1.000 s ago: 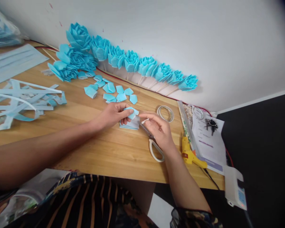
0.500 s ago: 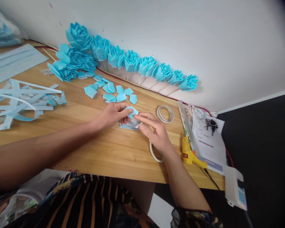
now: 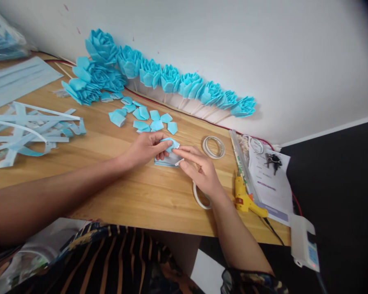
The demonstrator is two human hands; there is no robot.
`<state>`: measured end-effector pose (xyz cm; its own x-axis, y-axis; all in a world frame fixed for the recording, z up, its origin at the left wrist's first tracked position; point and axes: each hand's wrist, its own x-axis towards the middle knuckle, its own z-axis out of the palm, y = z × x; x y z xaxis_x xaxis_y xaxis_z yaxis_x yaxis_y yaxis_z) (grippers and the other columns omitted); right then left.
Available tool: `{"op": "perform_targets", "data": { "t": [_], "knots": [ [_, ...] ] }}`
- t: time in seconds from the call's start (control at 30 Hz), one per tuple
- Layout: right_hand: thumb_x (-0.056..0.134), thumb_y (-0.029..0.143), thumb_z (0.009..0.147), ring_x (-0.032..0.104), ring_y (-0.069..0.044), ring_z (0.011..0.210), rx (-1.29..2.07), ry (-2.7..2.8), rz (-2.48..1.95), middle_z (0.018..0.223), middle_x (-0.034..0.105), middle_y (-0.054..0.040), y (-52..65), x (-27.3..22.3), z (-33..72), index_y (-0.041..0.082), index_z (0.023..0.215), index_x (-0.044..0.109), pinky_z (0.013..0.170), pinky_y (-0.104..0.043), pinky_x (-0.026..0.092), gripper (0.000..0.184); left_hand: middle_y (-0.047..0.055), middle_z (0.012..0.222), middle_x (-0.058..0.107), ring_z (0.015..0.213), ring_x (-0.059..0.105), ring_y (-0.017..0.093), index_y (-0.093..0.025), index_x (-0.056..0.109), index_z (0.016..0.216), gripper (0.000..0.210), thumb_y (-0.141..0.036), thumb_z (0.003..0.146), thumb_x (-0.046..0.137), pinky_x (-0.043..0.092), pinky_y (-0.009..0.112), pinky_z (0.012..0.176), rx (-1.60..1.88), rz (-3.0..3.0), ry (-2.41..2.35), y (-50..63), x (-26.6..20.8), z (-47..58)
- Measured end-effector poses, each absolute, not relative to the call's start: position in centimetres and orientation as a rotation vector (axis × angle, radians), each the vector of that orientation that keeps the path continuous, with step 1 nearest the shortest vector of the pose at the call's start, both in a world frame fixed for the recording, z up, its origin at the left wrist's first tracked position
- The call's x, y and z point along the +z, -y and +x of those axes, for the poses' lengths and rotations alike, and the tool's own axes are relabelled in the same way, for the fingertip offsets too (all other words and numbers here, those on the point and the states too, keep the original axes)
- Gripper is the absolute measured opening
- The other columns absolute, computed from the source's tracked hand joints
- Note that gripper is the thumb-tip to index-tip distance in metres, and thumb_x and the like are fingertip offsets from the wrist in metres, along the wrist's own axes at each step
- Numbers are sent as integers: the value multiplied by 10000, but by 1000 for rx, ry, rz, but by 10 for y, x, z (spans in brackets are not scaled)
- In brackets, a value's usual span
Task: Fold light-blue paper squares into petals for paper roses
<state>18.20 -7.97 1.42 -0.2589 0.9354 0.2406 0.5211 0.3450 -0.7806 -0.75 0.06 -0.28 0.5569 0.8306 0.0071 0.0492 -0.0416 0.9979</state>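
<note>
A light-blue petal (image 3: 173, 144) cut from soft cloth-like sheet is pinched between the thumb and fingers of my left hand (image 3: 151, 146). My right hand (image 3: 200, 165) reaches in from the right, its fingertips at the petal's lower right edge. By its thumb tip is a small white strip (image 3: 179, 162), which looks like tape; the exact grip on it is partly hidden. Beneath both hands lies a stack of pale blue sheets (image 3: 164, 162). Several loose blue petals (image 3: 155, 115) are scattered on the table just beyond my left hand.
Finished blue flowers (image 3: 170, 78) on sticks line the wall. Tape rolls (image 3: 222, 151) and a yellow glue gun (image 3: 241, 196) lie at right, beside papers with keys (image 3: 274, 161). Cut strips (image 3: 15, 134) and a flat blue sheet (image 3: 16, 81) occupy the left of the wooden table (image 3: 135, 200).
Almost nothing differs. The petal and my left fingers have shifted very slightly, while my right hand stays at the petal's edge.
</note>
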Motion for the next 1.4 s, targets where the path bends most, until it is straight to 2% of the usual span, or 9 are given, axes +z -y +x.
{"op": "perform_targets", "data": {
  "t": [0.33,0.53,0.77,1.17,1.4],
  "knots": [
    [582,338,919,585,-217,1176,815,1876,-1270,1228,649,-46,79,14,182,334,1213,673,1042,-443,440,307,-10,582,622,503,565,79,-148,582,753,194,-304,866,606,475,168,491,787,1494,-770,-1,-4,-8],
    [574,387,927,520,-230,1298,908,1759,-1274,1369,589,-23,80,17,186,341,1162,698,1116,-448,384,269,-7,577,615,503,566,83,-146,598,765,197,-307,878,584,457,168,479,786,1512,-778,-2,-10,-8],
    [596,444,903,541,-229,1257,1023,1707,-1281,1331,591,-29,79,9,186,347,1205,683,1047,-412,457,329,-8,558,605,513,574,90,-143,603,761,202,-310,875,593,468,178,496,760,1536,-793,0,-7,-8],
    [609,433,901,552,-227,1230,1027,1649,-1259,1310,589,-51,80,9,186,319,1209,685,1019,-403,474,338,23,636,647,525,576,87,-141,598,726,359,-445,908,547,476,191,505,735,1493,-698,-2,-4,-10],
    [601,422,908,555,-220,1219,1023,1664,-1260,1300,594,-45,79,12,187,326,1227,674,1033,-403,465,342,-8,616,615,533,566,91,-153,586,763,206,-337,813,663,467,193,501,715,1448,-753,-1,-5,-9]
  ]
}}
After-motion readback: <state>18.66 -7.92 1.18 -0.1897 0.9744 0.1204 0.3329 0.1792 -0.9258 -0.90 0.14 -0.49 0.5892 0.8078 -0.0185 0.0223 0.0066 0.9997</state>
